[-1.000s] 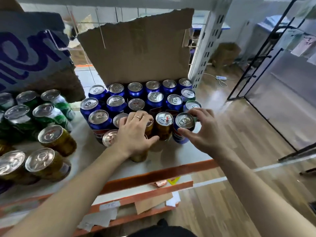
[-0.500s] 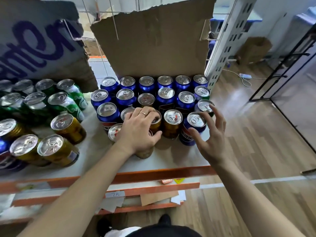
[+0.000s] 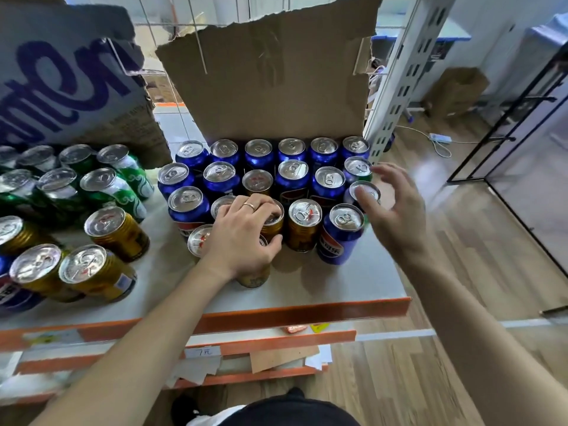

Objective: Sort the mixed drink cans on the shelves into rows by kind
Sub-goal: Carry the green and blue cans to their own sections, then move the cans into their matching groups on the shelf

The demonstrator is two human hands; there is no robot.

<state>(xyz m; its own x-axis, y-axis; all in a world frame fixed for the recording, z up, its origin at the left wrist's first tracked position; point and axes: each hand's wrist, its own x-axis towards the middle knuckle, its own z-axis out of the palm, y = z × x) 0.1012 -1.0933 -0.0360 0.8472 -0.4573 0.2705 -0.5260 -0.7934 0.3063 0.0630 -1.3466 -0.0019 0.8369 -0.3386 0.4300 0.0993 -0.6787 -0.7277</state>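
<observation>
Several blue cola cans (image 3: 221, 176) stand in rows at the back right of the white shelf (image 3: 338, 281). Gold cans (image 3: 304, 226) are mixed in along the front. My left hand (image 3: 242, 238) is clamped over the top of a gold can (image 3: 255, 276) at the front of this group, fingers reaching onto the gold can behind it. My right hand (image 3: 396, 207) hovers open, fingers spread, just right of the front blue can (image 3: 339, 233) and in front of a can at the right edge (image 3: 365, 192), touching neither clearly.
Green cans (image 3: 113, 186) and more gold cans (image 3: 115, 232) stand on the left of the shelf. A torn cardboard sheet (image 3: 270, 84) rises behind the blue cans. The shelf's orange front edge (image 3: 292, 315) and right end lie close to the cans. A white upright post (image 3: 399, 87) stands at the back right.
My right hand has let go of the front blue can and drawn away to the right, opening its fingers. My left hand has stayed on the gold can.
</observation>
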